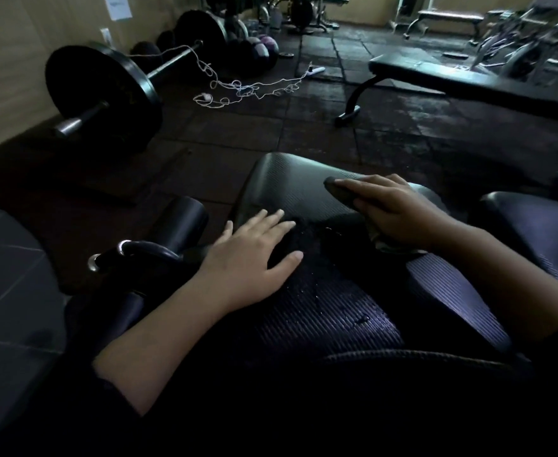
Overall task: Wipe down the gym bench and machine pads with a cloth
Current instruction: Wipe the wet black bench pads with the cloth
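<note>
- Your left hand lies flat on the black pad right in front of you. Its fingers are straight and spread, and it holds nothing.
- Your right hand presses down on a dark cloth on the far part of the same pad. The fingers are mostly straight on top of the cloth. Whether the thumb tucks under it, you cannot tell.
- The cloth is dark grey at the front, where it pokes out past your fingertips. A paler, bunched bit of it shows under your wrist.
- The pad is black with thin ridges running across it. It looks a bit shiny, and small wet drops sit on it between your two hands.
- The far end of the pad bends up and has a round edge.
- A black foam roller and a curved handle with a shiny end sit just beside your left hand.
- Another pad is close by on your right.
- Farther off on the dark floor tiles stand a flat bench, a barbell with big black plates, and a tangled white cord.
</note>
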`<state>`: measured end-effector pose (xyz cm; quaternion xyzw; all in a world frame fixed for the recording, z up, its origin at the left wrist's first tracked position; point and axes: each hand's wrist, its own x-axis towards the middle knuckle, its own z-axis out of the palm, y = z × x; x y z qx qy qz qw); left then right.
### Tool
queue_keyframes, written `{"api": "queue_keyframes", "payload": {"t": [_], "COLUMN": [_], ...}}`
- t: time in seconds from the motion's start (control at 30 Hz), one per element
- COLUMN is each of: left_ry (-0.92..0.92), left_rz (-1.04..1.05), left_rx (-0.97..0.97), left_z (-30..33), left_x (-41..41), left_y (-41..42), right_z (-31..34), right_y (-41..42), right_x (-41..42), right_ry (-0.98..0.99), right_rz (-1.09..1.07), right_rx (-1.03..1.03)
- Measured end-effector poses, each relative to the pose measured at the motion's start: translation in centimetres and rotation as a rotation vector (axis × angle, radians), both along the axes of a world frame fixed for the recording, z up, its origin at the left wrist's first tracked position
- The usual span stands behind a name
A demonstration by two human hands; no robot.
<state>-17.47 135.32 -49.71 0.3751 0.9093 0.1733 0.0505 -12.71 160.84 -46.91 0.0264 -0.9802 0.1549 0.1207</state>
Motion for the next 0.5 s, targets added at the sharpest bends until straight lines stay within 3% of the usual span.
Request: {"api": "queue_keyframes", "payload": {"t": [0.2, 0.33, 0.5], "left_ry": [-0.039, -0.037, -0.074], "left_rz": [-0.009, -0.001, 0.015], "left_rx": [0.036, 0.052, 0.107], "left_z": [-0.8, -1.0, -1.3], "left_x": [0.6, 0.5, 0.2], "left_y": [-0.4, -0.2, -0.3], "right_z": [-2.3, -2.8, -3.0], "right_y": [-1.1, -2.4, -6.9], "right_x": [4.0, 3.2, 6.7], "right_ry": [-0.131, -0.156, -0.035], "right_rz": [-0.087, -0.153, 0.038], "right_rx": [0.180, 0.162, 0.196]}}
